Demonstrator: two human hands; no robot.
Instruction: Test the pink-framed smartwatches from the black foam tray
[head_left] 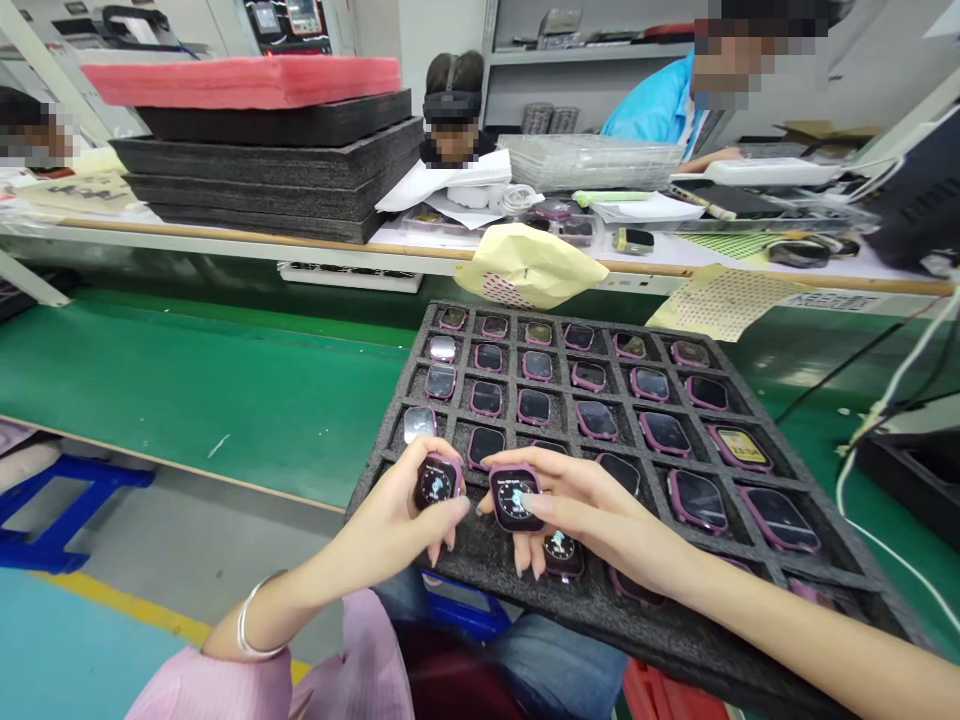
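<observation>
My left hand [429,505] is closed around a purple-rimmed smartwatch body [436,481] with a lit dial. In my right hand [581,505] is a second smartwatch body [513,496], its screen lit with text and a dial; my thumb lies on its face. Both are held above the near edge of a black foam tray [450,560]. Below my right hand, another lit watch [562,550] sits in a front compartment. Rows of similar strapless watches fill many compartments; most screens are dark, while one [739,447] at the right glows yellow. My right hand and forearm hide part of the front rows.
A green bench [187,380] extends left of the tray. Behind, a raised shelf carries stacked black foam trays [262,170], a red foam sheet [247,82], clear plastic trays [585,160] and papers. Yellow sheets [529,265] overhang its edge. Cables [851,480] hang at right. Several people sit beyond.
</observation>
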